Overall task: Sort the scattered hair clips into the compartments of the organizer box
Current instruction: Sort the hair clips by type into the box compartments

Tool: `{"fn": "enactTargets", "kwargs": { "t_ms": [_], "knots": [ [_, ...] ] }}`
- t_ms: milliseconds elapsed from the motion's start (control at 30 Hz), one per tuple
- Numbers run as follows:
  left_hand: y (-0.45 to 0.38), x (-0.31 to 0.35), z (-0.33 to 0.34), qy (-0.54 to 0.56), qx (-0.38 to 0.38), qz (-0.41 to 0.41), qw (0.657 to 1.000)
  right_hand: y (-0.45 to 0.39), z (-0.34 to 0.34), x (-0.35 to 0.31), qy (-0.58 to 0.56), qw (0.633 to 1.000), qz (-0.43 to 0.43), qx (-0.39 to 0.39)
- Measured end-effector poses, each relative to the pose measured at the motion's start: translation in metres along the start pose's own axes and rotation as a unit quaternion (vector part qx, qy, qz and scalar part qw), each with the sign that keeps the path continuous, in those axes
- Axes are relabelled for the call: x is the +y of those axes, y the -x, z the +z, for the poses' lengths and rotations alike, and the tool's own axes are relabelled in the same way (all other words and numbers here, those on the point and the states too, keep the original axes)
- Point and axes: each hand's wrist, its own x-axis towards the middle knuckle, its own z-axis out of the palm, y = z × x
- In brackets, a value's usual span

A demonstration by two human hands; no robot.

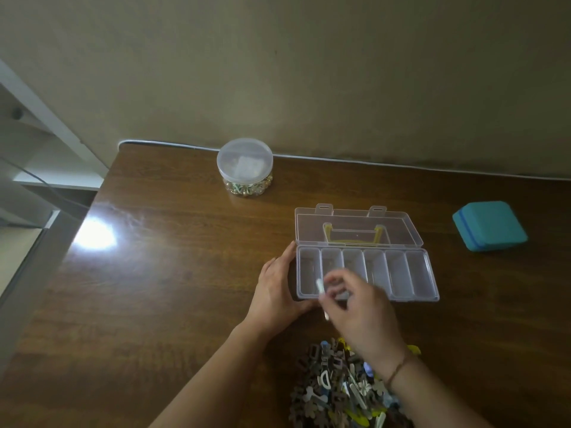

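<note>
A clear plastic organizer box (pixel 431 274) lies open on the brown table, its lid (pixel 401 220) folded back and its row of several compartments looking empty. My left hand (pixel 279 291) holds the box's near left corner. My right hand (pixel 360 307), blurred by motion, pinches a small pale hair clip (pixel 321 293) over the box's front left edge. A pile of hair clips (pixel 336 387) in brown, cream, yellow and blue lies near the table's front, partly under my right wrist.
A round clear jar (pixel 244 166) with a lid stands at the back near the wall. A teal square case (pixel 489 225) sits to the right. A white cable (pixel 370 162) runs along the table's back edge. The table's left edge drops off by a bright glare.
</note>
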Motion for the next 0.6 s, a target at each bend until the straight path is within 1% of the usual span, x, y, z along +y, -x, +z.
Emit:
{"fn": "enactTargets", "kwargs": {
  "t_ms": [67,133,200,233,333,367,433,467,533,600],
  "knots": [
    [0.001,-0.001,0.001,0.001,0.01,0.004,1.0,-0.023,0.002,-0.004,-0.041,0.998,0.039,0.017],
    [0.001,-0.001,0.002,0.005,0.013,0.004,1.0,-0.042,0.008,-0.008,-0.019,0.998,0.065,0.007],
    [0.002,-0.002,0.002,0.004,0.014,0.002,1.0,-0.053,0.011,-0.01,0.017,0.997,0.071,-0.011],
    [0.002,-0.002,0.001,0.004,0.014,0.002,1.0,-0.056,0.011,-0.009,0.031,0.997,0.061,-0.022],
    [0.003,-0.002,0.001,0.003,0.011,0.0,1.0,-0.057,0.002,-0.004,0.061,0.997,-0.004,-0.053],
    [0.002,-0.002,0.001,0.001,0.012,0.002,1.0,-0.054,-0.004,-0.001,0.056,0.997,-0.022,-0.052],
    [0.001,-0.002,0.0,-0.002,0.013,0.006,1.0,-0.04,-0.02,0.009,0.019,0.999,-0.034,-0.023],
    [0.001,-0.002,0.0,-0.001,0.012,0.007,1.0,-0.028,-0.029,0.015,0.003,1.0,-0.028,-0.003],
    [0.001,-0.002,-0.001,0.001,0.009,0.005,1.0,0.001,-0.041,0.033,0.015,1.0,0.005,0.021],
    [0.002,-0.002,0.0,-0.001,0.01,0.006,1.0,0.029,-0.042,0.048,0.067,0.996,0.059,-0.004]
  ]
}}
